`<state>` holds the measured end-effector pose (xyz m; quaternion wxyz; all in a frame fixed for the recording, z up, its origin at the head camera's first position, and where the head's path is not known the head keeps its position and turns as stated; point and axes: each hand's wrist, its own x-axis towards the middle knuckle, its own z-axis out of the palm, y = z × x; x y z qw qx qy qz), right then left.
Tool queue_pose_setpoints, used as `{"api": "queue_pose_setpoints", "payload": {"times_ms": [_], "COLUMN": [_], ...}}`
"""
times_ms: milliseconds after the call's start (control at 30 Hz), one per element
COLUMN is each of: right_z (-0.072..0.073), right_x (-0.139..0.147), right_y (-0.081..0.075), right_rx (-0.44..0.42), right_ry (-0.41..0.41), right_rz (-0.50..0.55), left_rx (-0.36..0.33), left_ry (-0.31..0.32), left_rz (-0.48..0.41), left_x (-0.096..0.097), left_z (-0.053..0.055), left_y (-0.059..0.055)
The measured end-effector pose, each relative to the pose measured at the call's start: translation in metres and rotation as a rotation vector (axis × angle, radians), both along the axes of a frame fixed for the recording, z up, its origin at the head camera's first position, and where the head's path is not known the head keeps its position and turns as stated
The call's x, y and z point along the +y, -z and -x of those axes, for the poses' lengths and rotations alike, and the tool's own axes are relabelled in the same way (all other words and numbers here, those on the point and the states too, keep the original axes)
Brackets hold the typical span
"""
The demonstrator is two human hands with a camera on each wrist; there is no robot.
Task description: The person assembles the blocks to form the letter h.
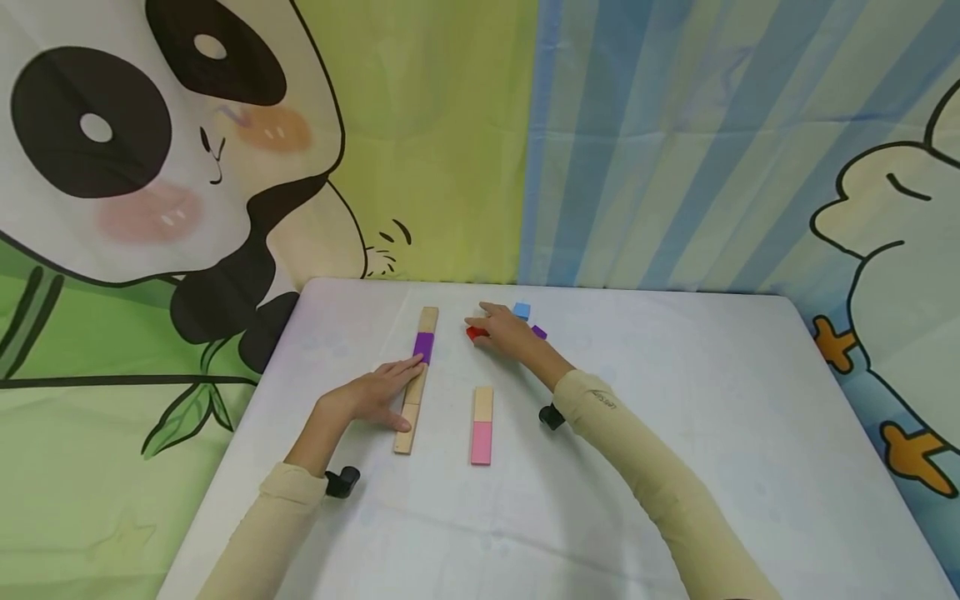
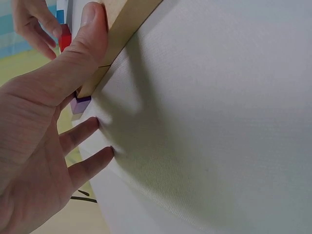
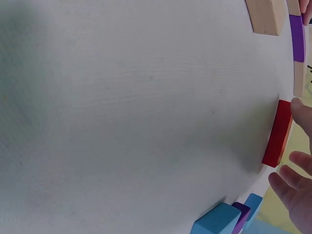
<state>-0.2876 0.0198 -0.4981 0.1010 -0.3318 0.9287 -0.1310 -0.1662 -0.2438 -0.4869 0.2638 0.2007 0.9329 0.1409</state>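
My left hand rests along a row of flat wooden blocks, thumb and fingers spread over its near half. The row holds a purple block with plain wooden blocks beyond and nearer. In the left wrist view the thumb lies against a plain block. At the back, my right hand reaches over a red block. In the right wrist view the thumb tip touches one end of the red block; the other fingers lie loosely spread beside its other end.
A shorter row, a plain block with a pink block, lies between the arms. Beyond the right hand sit a blue block and a purple block. The right wrist view shows a second blue block. Printed cloth hangs behind the white table.
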Motion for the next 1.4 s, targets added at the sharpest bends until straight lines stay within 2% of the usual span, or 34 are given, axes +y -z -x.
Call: {"api": "queue_pose_setpoints", "payload": {"times_ms": [267, 867, 1133, 1400], "right_z": [0.002, 0.0, -0.012, -0.028], "right_x": [-0.001, -0.002, -0.021, -0.049], "right_y": [0.004, 0.007, 0.003, 0.0], "right_rx": [-0.026, -0.002, -0.072, -0.077], "right_ry": [0.011, 0.0, -0.049, -0.072], "right_rz": [-0.017, 0.064, 0.043, 0.021], "left_rx": [0.0, -0.008, -0.013, 0.002], "left_ry": [-0.003, -0.019, -0.012, 0.013], "left_rz": [-0.007, 0.013, 0.02, 0.008], "left_x": [0.0, 0.0, 0.0, 0.0], "left_z": [-0.001, 0.0, 0.002, 0.002], "left_y": [-0.001, 0.001, 0.001, 0.0]}}
